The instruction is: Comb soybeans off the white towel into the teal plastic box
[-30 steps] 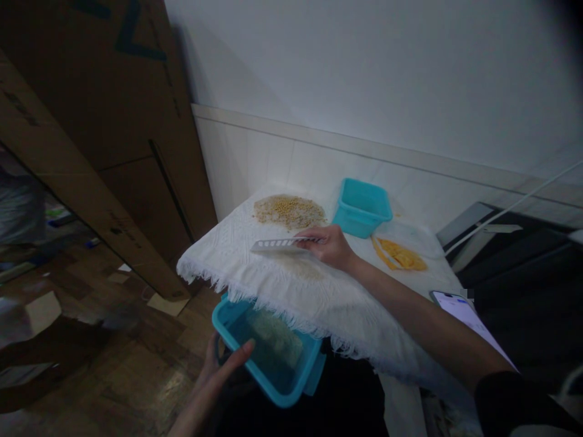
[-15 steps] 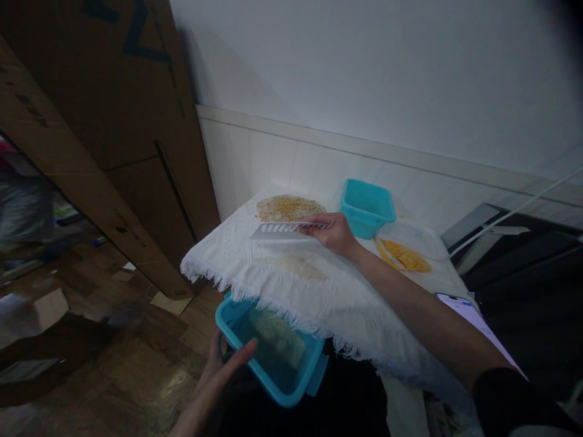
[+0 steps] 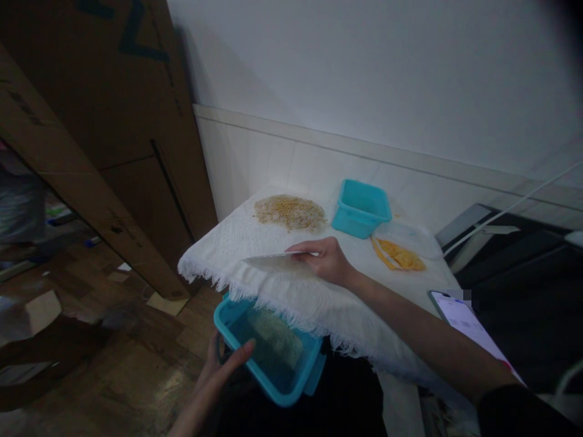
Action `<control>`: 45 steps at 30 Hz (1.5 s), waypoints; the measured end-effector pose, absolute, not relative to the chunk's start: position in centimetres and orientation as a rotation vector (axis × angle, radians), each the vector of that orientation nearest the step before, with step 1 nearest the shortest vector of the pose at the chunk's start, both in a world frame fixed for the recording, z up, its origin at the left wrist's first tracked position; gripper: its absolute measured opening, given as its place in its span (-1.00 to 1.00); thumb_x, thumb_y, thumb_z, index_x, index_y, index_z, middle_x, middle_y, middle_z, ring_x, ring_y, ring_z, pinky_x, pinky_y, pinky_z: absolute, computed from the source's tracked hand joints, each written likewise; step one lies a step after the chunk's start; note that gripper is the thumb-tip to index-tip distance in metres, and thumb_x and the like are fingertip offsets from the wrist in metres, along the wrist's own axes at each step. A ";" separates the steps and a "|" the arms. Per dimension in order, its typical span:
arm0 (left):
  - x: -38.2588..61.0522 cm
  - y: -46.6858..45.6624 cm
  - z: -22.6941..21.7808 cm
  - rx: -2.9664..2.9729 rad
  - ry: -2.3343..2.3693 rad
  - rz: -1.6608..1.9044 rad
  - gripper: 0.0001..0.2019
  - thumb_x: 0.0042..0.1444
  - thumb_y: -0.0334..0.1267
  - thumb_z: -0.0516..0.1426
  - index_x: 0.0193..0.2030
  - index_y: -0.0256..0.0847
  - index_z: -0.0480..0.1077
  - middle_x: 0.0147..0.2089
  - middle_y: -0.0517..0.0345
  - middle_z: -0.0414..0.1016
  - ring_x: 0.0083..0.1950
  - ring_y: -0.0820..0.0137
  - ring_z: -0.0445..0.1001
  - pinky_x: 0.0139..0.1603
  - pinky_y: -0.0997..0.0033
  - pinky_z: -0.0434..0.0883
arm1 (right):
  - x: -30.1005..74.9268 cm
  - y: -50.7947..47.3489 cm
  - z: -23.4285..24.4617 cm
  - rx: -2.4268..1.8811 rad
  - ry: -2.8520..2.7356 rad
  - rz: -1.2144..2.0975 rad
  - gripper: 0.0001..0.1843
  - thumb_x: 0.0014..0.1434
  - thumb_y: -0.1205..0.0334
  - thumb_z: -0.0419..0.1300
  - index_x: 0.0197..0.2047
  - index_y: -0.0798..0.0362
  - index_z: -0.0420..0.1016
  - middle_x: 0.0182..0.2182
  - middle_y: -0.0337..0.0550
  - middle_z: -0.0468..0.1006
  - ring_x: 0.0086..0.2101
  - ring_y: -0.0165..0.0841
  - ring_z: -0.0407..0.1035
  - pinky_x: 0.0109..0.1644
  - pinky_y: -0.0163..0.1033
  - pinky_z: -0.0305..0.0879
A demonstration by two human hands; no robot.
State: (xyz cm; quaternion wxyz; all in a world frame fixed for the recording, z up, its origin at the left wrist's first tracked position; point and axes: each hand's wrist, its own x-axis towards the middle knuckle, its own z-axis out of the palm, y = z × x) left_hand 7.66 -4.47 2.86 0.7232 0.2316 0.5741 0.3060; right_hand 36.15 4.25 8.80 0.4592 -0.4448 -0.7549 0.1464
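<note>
My left hand (image 3: pixel 228 361) grips the near-left rim of a blue plastic container (image 3: pixel 291 394), held tilted below the table's fringed edge. Pale grain, perhaps rice, lies inside it. My right hand (image 3: pixel 325 260) pinches a thin, flat white plate-like piece (image 3: pixel 268 262), seen nearly edge-on, low over the white cloth (image 3: pixel 218 243). Whether it touches the cloth I cannot tell. Beyond it, a spread pile of yellow beans mixed with pale grain (image 3: pixel 291 212) rests on the cloth.
Another blue container (image 3: pixel 359 212) stands at the back by the wall. Right of it are a yellow bag (image 3: pixel 401 255) and a clear plastic lid (image 3: pixel 410 233). A phone (image 3: pixel 469 328) lies on the right edge. A tall cardboard box (image 3: pixel 150 152) stands at the left.
My right hand has brought the white piece nearer to me, over the small patch of pale grain, and turned it flatter. The left hand and its container stay almost still.
</note>
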 end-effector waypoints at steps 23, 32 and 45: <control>9.1 -5.0 3.0 0.518 1.300 0.603 0.11 -0.18 -0.06 0.54 0.44 0.11 0.02 0.30 -0.28 0.46 0.15 -0.16 0.62 -0.04 -0.13 0.66 | 35.9 -3.4 8.1 -1.406 -1.888 -0.312 -0.71 0.37 0.29 0.14 -0.07 -0.03 0.73 -0.37 -0.13 0.75 -0.45 -0.29 0.61 -0.35 -0.28 0.46; 9.6 -5.5 3.4 0.552 1.248 0.637 0.03 -0.18 -0.05 0.54 0.39 0.15 0.12 0.31 -0.22 0.48 0.22 -0.18 0.58 0.01 -0.19 0.63 | 35.5 -3.6 9.1 -1.384 -1.847 -0.314 -0.71 0.38 0.27 0.15 -0.05 -0.04 0.73 -0.33 -0.15 0.76 -0.43 -0.32 0.62 -0.32 -0.29 0.52; 9.6 -5.4 3.0 0.523 1.278 0.648 0.08 -0.20 -0.07 0.54 0.42 0.12 0.08 0.27 -0.25 0.51 0.08 -0.16 0.66 -0.02 -0.19 0.63 | 35.5 -0.5 7.4 -1.359 -1.898 -0.158 -0.71 0.30 0.36 0.21 -0.05 -0.07 0.73 -0.26 -0.18 0.77 -0.35 -0.27 0.67 -0.27 -0.27 0.53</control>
